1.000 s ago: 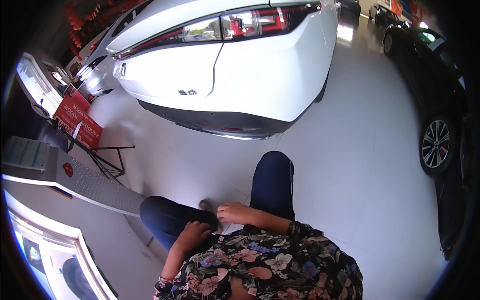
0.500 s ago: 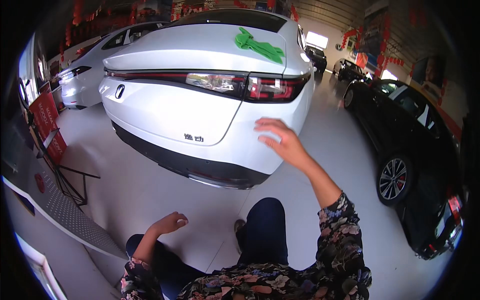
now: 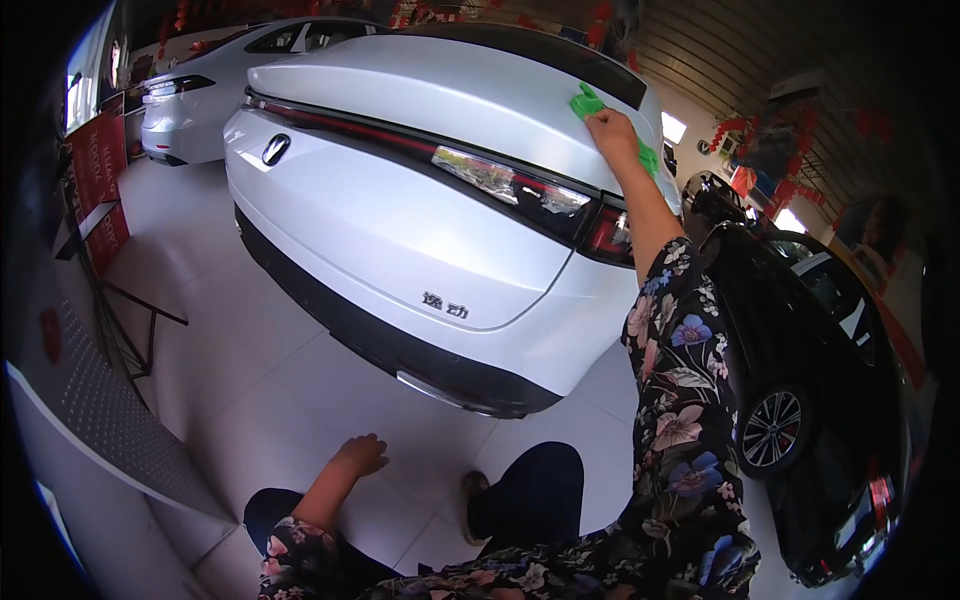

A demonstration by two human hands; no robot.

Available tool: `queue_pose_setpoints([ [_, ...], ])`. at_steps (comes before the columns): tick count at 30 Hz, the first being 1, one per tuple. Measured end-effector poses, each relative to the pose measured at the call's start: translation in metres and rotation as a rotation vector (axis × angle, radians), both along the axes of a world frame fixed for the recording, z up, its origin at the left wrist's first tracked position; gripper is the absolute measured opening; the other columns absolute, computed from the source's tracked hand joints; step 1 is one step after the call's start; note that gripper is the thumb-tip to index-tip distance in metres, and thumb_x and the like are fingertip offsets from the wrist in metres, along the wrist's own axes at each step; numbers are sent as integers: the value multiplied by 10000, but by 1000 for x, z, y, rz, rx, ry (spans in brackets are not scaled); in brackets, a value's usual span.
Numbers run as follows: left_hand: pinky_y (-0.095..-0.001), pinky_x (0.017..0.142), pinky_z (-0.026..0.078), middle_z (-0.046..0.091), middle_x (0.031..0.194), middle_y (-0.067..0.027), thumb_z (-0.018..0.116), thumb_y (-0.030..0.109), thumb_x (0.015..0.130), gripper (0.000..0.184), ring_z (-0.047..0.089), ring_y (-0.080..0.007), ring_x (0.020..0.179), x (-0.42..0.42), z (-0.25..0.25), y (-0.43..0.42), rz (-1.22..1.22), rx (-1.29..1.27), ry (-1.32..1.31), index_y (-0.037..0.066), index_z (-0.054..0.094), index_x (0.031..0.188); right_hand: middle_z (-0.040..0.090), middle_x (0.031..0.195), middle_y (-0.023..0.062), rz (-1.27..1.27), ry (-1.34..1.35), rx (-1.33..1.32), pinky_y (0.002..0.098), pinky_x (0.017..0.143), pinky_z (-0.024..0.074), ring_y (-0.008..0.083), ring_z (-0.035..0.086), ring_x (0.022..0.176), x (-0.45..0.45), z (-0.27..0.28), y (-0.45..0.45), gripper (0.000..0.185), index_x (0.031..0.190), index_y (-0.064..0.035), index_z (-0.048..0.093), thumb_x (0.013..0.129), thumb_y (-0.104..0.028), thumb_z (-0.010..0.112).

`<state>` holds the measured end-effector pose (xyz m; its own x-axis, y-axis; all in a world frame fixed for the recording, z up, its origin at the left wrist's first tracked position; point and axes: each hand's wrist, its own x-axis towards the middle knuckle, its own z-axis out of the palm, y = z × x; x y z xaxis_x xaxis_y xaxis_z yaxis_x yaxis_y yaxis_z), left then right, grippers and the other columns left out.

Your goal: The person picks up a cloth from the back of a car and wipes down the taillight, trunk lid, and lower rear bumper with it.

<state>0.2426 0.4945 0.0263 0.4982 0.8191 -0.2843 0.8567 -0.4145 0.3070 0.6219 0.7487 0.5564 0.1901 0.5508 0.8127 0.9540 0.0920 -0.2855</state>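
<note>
A green cloth [image 3: 587, 100] lies on the trunk lid of a white car [image 3: 400, 230], near its right rear corner. My right hand [image 3: 612, 135] reaches onto it, fingers closed at the cloth's upper part; the hand and forearm hide its middle, and another green piece shows right of the wrist. My left hand [image 3: 362, 455] hangs above the floor near my left knee, fingers loosely apart, holding nothing.
A black car [image 3: 800, 400] stands at the right and a silver car [image 3: 195, 105] at the back left. Red signs [image 3: 98, 190] on a black metal stand are at the left, beside a perforated grey panel [image 3: 130, 420]. Red decorations hang behind.
My right arm has stretched forward and up from in front of the rear bumper to the cloth, and the hand has closed on it. The view has shifted and tilted.
</note>
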Motion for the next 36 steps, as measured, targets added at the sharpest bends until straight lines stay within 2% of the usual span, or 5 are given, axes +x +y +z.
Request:
queue_pose_setpoints([
  [6,-462,924,462,591,1141,-147,592,356,900,357,583,-335,1084,-18,6,-6,36,73,72,72,634,1111,650,805,65,452,218,515,291,639,457,178,608,742,30,28,-15,230,953,-11,646,915,-235,611],
  [9,-458,925,461,592,1144,-148,590,354,904,355,580,-334,1088,-25,9,-18,40,49,46,71,633,1113,638,820,55,937,646,402,299,669,509,196,633,776,13,54,-70,198,1024,-30,616,947,-202,553],
  [20,-448,921,471,587,1150,-163,589,353,905,349,580,-337,1090,-47,-10,-35,93,49,63,78,631,1118,655,938,94,1044,916,-348,346,688,582,211,666,798,-41,59,-166,212,1071,-22,605,976,-183,505],
  [30,-344,935,450,610,1094,-84,601,216,935,261,575,-196,1008,-35,90,-52,8,-420,-1171,65,638,1145,593,922,-20,1099,204,-834,225,747,484,46,553,850,-171,-95,-273,231,1123,-84,575,1014,-272,497],
  [36,-308,968,452,628,1134,-59,580,233,961,315,563,-147,1092,-28,94,-72,143,-875,-1362,17,605,1189,630,937,55,1210,-26,-1201,280,681,476,113,570,718,-238,-230,-320,258,1166,-80,555,1027,-280,471],
])
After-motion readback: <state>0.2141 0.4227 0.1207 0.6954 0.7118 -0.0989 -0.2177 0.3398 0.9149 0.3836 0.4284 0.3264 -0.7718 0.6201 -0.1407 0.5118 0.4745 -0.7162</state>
